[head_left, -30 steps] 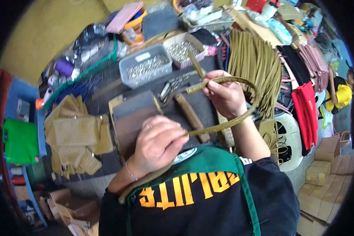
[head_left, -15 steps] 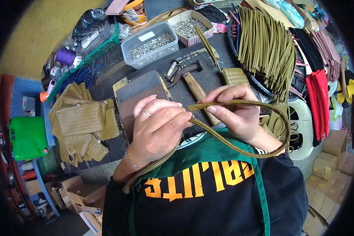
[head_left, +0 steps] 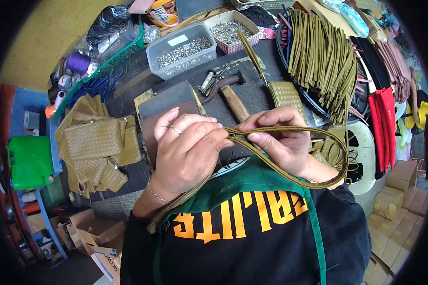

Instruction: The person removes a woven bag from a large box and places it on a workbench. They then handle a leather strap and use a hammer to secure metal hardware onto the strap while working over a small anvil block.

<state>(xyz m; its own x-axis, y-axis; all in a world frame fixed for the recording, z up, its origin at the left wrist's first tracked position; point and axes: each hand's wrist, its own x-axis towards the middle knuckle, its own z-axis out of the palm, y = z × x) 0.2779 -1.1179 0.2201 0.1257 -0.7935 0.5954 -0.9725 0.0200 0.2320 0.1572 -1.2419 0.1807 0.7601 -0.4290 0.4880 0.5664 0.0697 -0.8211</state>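
A long olive-brown strap (head_left: 290,178) is looped in front of my chest. My left hand (head_left: 188,154) is closed on it, pinching it between thumb and fingers, while a length trails below the wrist towards the lower left. Close by, my right hand (head_left: 280,140) grips one end of the same strap between thumb and forefinger. That end reaches the left fingertips, where a small metal piece seems to show; its details are hidden by the fingers. Beyond the hands lie a hammer (head_left: 235,104) and a dark flat block (head_left: 169,107).
Woven olive pouches (head_left: 92,142) are piled on the left. At the back stand a clear plastic tub (head_left: 182,68) and a checked box (head_left: 238,46), both with small metal parts. A bundle of olive straps (head_left: 322,61) fills the far right, near a white plastic stool (head_left: 364,152).
The right hand has moved slightly left, bringing the strap's end against the left fingertips. The gap between them has closed, and the loop has narrowed.
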